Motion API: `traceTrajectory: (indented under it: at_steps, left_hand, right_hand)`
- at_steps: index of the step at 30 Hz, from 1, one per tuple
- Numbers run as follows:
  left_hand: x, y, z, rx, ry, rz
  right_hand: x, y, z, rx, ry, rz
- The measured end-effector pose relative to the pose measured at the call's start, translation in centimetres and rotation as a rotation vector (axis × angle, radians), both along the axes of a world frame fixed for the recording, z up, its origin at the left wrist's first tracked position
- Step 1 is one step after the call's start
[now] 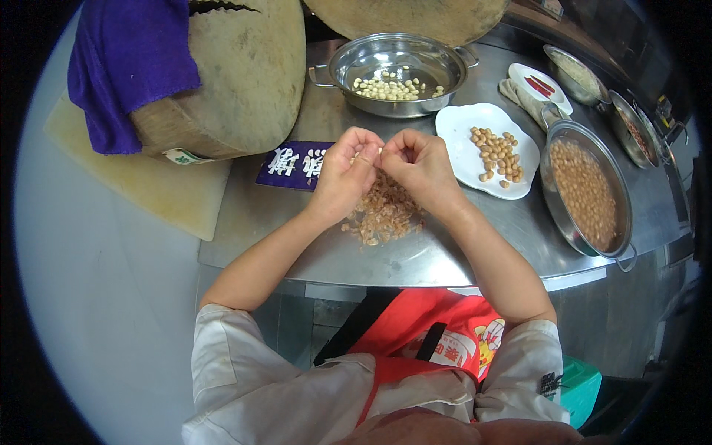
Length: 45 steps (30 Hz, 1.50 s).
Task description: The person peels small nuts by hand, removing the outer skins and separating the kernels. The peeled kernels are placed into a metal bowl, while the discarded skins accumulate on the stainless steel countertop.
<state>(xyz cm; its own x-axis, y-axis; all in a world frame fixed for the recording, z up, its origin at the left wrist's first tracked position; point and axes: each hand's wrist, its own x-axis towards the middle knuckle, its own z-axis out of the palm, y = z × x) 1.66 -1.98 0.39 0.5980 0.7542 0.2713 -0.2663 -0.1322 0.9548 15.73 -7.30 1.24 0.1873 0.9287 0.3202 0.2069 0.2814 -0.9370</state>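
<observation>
My left hand point(350, 172) and my right hand point(420, 167) meet at the fingertips above a heap of brown peanut skins point(389, 214) on the steel table. Pale peeled peanuts show between the fingers of my left hand. The thumb and fingers of my right hand pinch at a small pale peanut point(380, 151) where the hands meet. Beyond them, a two-handled steel pan point(398, 105) holds peeled white peanuts point(389, 89). Right of my right hand, a scalloped white plate point(459, 161) carries unpeeled peanuts point(497, 153). Farther right, a steel pan point(548, 189) contains many brown peanuts point(584, 194) in liquid.
A thick wooden chopping block point(245, 78) with a purple cloth point(133, 72) stands at left on a pale cutting board point(189, 194). A purple sign point(289, 165) lies beside my left hand. At back right are a plate with red chillies point(539, 86), a folded cloth point(520, 99) and several steel bowls.
</observation>
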Motion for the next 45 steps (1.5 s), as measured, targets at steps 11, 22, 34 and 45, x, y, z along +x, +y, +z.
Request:
traceTrajectory:
  at_steps: [11, 22, 34, 45]
  left_hand:
    - [-1.1, 1.1, 0.6, -0.425, -0.139, -0.288]
    - [0.1, 5.7, 4.8, -0.291, -0.029, 0.062]
    - [10.2, 16.5, 5.2, -0.027, 0.529, 0.229]
    - [18.7, 5.1, 4.6, 1.242, 0.833, -0.362]
  right_hand:
    - [0.1, 0.0, 0.3, -0.043, 0.308, 0.059]
    - [-0.4, 0.4, -1.6, 0.257, -0.482, -0.092]
    - [-0.8, 0.1, -1.7, 0.289, -0.567, -0.014]
    - [-0.5, 0.1, -2.0, 0.262, -0.657, 0.020]
